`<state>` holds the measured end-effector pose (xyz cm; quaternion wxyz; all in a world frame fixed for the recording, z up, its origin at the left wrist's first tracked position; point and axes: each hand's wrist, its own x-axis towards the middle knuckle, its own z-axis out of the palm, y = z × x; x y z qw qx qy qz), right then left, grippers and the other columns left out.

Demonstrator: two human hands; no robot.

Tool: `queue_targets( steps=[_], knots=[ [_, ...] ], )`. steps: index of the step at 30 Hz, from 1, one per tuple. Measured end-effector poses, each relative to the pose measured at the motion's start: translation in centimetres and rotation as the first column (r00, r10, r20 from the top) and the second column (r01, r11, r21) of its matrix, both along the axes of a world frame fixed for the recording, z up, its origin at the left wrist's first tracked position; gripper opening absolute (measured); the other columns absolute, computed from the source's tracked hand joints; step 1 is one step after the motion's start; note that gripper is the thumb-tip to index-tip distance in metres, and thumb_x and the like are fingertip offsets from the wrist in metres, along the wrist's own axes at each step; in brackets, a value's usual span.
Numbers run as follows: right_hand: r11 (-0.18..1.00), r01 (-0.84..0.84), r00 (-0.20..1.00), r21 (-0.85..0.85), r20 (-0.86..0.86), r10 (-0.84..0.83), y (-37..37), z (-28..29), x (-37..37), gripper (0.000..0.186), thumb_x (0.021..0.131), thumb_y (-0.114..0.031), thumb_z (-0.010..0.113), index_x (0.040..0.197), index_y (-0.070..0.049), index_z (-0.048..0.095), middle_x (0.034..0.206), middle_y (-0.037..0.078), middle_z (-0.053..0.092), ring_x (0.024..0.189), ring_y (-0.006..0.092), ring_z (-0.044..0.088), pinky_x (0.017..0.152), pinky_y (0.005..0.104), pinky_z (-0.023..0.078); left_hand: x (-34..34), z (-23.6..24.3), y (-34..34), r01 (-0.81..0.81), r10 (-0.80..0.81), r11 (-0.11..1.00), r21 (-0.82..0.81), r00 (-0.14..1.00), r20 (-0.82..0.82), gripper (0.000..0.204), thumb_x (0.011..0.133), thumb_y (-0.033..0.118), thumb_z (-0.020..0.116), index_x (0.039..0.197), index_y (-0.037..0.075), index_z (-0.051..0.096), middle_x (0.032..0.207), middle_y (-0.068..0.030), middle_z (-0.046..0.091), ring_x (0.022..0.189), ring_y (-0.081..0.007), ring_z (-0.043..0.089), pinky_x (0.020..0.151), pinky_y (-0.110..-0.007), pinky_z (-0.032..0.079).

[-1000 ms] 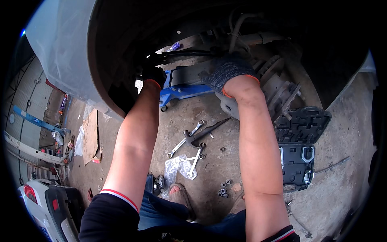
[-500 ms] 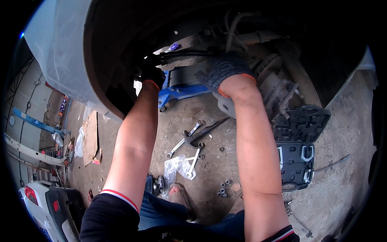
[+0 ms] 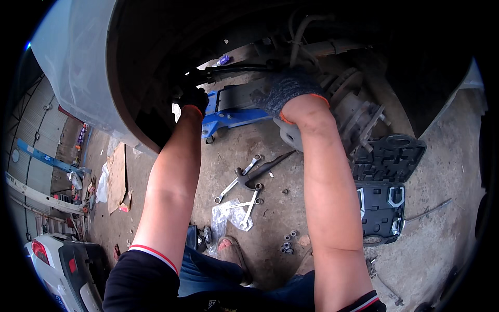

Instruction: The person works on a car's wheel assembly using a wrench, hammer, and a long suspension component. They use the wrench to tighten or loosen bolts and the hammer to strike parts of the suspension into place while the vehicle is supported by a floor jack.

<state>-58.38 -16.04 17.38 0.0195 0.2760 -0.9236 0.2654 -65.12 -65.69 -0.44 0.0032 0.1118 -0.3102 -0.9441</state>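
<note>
My left hand (image 3: 193, 99), in a dark orange-cuffed glove, is curled at the shadowy left end of a black rod (image 3: 240, 68) inside the wheel arch (image 3: 118, 62); what it holds is too dark to make out. My right hand (image 3: 286, 94), in a speckled grey glove, is just below that rod's right part, its fingers blurred and dim. Beside it are the brake disc (image 3: 348, 83) and hub (image 3: 358, 119), with a hose (image 3: 299, 36) above. A blue floor jack (image 3: 228, 117) lies beneath both hands.
On the concrete floor are several wrenches (image 3: 252, 205), a hammer (image 3: 244, 177), a plastic bag (image 3: 221, 218), several sockets (image 3: 291, 242), an open black tool case (image 3: 378, 223) and a metal bar (image 3: 431, 213). Cardboard (image 3: 118, 182) lies left, near a parked white car (image 3: 54, 268).
Both gloved hands and forearms have shifted slightly leftward in the picture, along with the wheel arch. Their grip looks much the same.
</note>
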Motion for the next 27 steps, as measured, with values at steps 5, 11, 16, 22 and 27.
queue_targets(
  steps=[5, 11, 16, 22, 27],
  knots=[
    [0.996, 0.069, 0.996, 0.056, -0.065, -0.065, 1.2, -1.4, -1.0, 0.06, 0.081, -0.055, 0.059, 0.123, -0.012, 0.062, 0.131, 0.016, 0.056, 0.12, 0.0342, 0.052, 0.103, 0.0408, 0.041, -0.5, 4.9, 12.2, -0.183, 0.546, -0.432, -0.883, 0.726, -0.417, 0.038, 0.086, 0.05, 0.059, 0.102, 0.016, 0.06, 0.09, -0.0066, 0.062, 0.083, -0.0219, 0.06, 0.075, -0.034, 0.047],
    [0.998, 0.012, 1.0, 0.061, -0.016, -0.011, 1.2, -0.3, -0.4, 0.06, 0.082, -0.055, 0.058, 0.123, -0.011, 0.062, 0.131, 0.017, 0.056, 0.121, 0.0341, 0.052, 0.104, 0.0404, 0.04, 3.0, 11.3, 17.5, 0.032, 0.515, -0.684, -0.728, 0.728, -0.452, 0.051, 0.09, 0.053, 0.051, 0.117, 0.012, 0.058, 0.114, -0.0147, 0.063, 0.104, -0.0307, 0.06, 0.087, -0.04, 0.048],
    [1.0, 0.013, 0.999, 0.023, -0.033, -0.012, 0.7, -0.6, -0.4, 0.062, 0.083, -0.055, 0.057, 0.127, -0.011, 0.059, 0.132, 0.017, 0.054, 0.122, 0.0342, 0.051, 0.104, 0.0406, 0.039, 2.7, 9.5, 14.8, -0.246, 0.406, -0.56, -0.791, 0.751, -0.521, 0.047, 0.09, 0.049, 0.049, 0.119, 0.012, 0.057, 0.114, -0.0152, 0.064, 0.106, -0.0316, 0.06, 0.086, -0.041, 0.048],
    [1.0, 0.015, 1.0, 0.027, 0.001, -0.015, 0.7, -0.7, -0.4, 0.064, 0.083, -0.056, 0.057, 0.128, -0.011, 0.058, 0.133, 0.017, 0.054, 0.124, 0.0342, 0.05, 0.105, 0.0409, 0.039, 2.1, 7.3, 13.3, -0.164, 0.467, -0.57, -0.805, 0.741, -0.482, 0.04, 0.086, 0.04, 0.054, 0.119, 0.018, 0.058, 0.11, -0.012, 0.066, 0.101, -0.0294, 0.062, 0.084, -0.039, 0.05],
    [0.998, 0.063, 0.998, -0.007, -0.031, -0.063, 1.0, -0.2, -0.6, 0.061, 0.081, -0.055, 0.059, 0.124, -0.011, 0.061, 0.13, 0.016, 0.056, 0.121, 0.0333, 0.052, 0.103, 0.04, 0.041, 1.1, 5.0, 10.7, 0.1, 0.566, -0.542, -0.835, 0.778, -0.274, 0.038, 0.083, 0.033, 0.058, 0.12, 0.023, 0.058, 0.107, -0.0092, 0.067, 0.097, -0.0275, 0.064, 0.082, -0.038, 0.051]
  ],
)
